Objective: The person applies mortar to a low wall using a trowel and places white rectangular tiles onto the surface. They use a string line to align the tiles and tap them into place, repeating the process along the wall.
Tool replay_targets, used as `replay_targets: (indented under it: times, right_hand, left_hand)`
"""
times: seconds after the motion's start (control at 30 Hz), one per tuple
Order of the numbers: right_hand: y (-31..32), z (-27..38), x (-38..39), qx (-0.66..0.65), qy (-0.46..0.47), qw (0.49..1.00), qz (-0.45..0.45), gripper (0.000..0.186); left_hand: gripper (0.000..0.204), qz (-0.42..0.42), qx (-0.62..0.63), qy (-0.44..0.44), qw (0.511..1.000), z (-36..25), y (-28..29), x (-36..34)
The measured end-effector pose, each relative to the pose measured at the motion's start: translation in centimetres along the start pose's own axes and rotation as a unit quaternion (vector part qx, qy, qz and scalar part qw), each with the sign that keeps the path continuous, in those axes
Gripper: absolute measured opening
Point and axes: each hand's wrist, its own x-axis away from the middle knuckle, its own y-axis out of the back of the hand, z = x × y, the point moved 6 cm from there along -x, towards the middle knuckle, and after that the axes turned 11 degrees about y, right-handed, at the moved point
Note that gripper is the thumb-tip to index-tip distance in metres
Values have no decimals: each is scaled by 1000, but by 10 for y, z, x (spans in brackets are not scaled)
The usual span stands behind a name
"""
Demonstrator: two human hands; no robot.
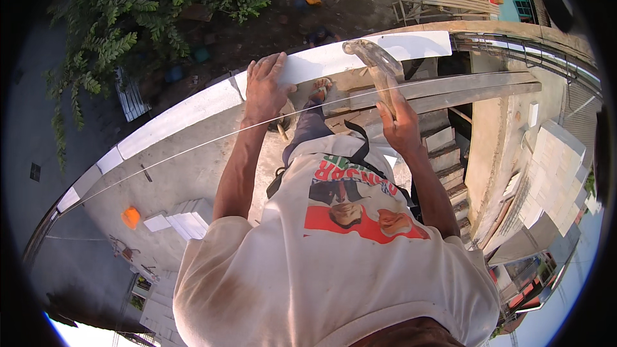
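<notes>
A row of white blocks runs along the top of a curved-looking wall. My left hand lies on the end of the block ahead of me, beside a joint, its fingers stretched over the top. My right hand is wrapped round the wooden handle of a hammer. The hammer's dusty head overlaps the block's top in view; whether it touches cannot be told. A thin taut string stretches along the near side of the blocks and passes by both hands. A bucket is partly hidden by my left forearm.
Wooden planks extend to the right, over a stepped opening. White blocks are stacked at lower left, with more at right. Leafy branches hang beyond the wall, above lower ground. Bare rods lie along the right wall.
</notes>
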Motion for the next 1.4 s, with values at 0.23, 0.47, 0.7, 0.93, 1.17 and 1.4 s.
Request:
replay_targets:
  times: [0.23, 0.47, 0.7, 0.93, 1.17, 1.4]
  right_hand:
    - [-20, -25, 11, 91, -28, 986, 135, 56]
    - [-23, 1, 3, 33, 22, 998, 40, 57]
    - [-13, -2, 9, 48, 14, 999, 15, 71]
    - [13, -20, 17, 50, -49, 997, 12, 63]
    - [33, -50, 33, 56, -68, 996, -11, 54]
    - [45, -68, 40, 83, -101, 991, -12, 53]
  left_hand:
    - [83, -10, 11, -2, 1000, 1, 0, 0]
    - [84, -12, 18, -5, 1000, 1, 2, 1]
    - [82, -2, 2, -14, 1000, -4, 2, -3]
    - [84, -3, -15, -3, 1000, 2, -3, -2]
    - [82, -8, -21, -11, 1000, -2, 0, -2]
    - [86, 4, -13, -14, 1000, -2, -1, -5]
